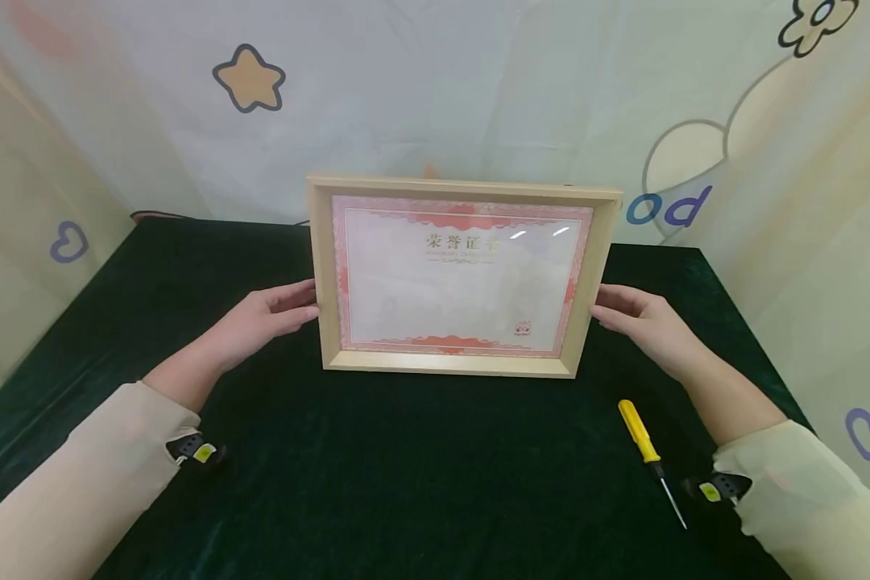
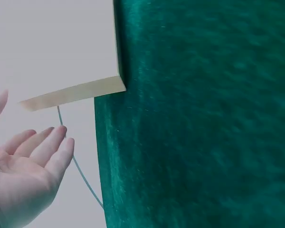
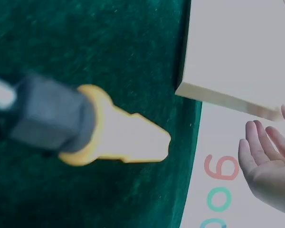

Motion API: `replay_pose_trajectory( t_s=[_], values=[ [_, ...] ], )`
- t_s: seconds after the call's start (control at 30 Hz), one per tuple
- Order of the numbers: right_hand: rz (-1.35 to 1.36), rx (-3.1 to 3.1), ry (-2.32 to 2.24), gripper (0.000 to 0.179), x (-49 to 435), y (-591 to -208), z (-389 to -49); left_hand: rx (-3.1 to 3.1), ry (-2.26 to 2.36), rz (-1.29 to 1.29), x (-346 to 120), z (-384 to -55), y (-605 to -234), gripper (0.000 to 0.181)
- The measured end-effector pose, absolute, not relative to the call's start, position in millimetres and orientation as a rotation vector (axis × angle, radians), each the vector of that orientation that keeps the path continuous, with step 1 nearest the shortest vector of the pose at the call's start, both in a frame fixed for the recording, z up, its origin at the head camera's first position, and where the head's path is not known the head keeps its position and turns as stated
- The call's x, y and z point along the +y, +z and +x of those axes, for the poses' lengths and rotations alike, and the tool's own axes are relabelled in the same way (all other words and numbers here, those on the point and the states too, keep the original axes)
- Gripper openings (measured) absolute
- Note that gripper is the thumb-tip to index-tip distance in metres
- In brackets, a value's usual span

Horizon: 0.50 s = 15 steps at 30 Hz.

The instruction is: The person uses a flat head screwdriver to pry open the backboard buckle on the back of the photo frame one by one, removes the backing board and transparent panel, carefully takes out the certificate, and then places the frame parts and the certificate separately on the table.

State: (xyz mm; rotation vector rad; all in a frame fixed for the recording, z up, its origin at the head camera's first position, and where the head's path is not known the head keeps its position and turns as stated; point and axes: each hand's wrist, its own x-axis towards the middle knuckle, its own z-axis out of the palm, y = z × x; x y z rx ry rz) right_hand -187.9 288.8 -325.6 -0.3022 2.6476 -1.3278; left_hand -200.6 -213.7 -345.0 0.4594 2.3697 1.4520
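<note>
A light wooden picture frame [image 1: 449, 365] stands upright on the dark green cloth, holding a certificate [image 1: 457, 298] with a pink and red border. My left hand [image 1: 271, 314] is at the frame's left side and my right hand [image 1: 645, 322] at its right. The fingers of both are extended and loosely bent, not curled round the wood. In the wrist views, a gap shows between the frame's edge and the fingers of the left hand [image 2: 33, 171] and right hand [image 3: 270, 161]. Whether a thumb touches the wood, I cannot tell.
A screwdriver [image 1: 640, 431] with a yellow handle lies on the green cloth [image 1: 406, 467], near my right forearm. Behind the table hangs a pale curtain [image 1: 435, 97] printed with a star, hearts and letters. A thin cable [image 2: 83, 178] shows past the table's far edge.
</note>
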Motion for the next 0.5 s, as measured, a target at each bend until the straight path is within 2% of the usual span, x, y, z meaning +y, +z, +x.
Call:
replay_pose_trajectory(
  t_s=[0.17, 0.5],
  values=[
    [-0.315, 2.667, -1.346, 0.058, 282.2, -323.3, -190.0, 2.338, 1.545, 0.401, -207.6, -205.0, -338.6, 0.067],
    [-0.378, 2.711, -1.314, 0.055, 280.0, -319.7, -189.9, 2.398, 1.503, 0.446, -202.8, -212.1, -334.9, 0.056]
  ],
)
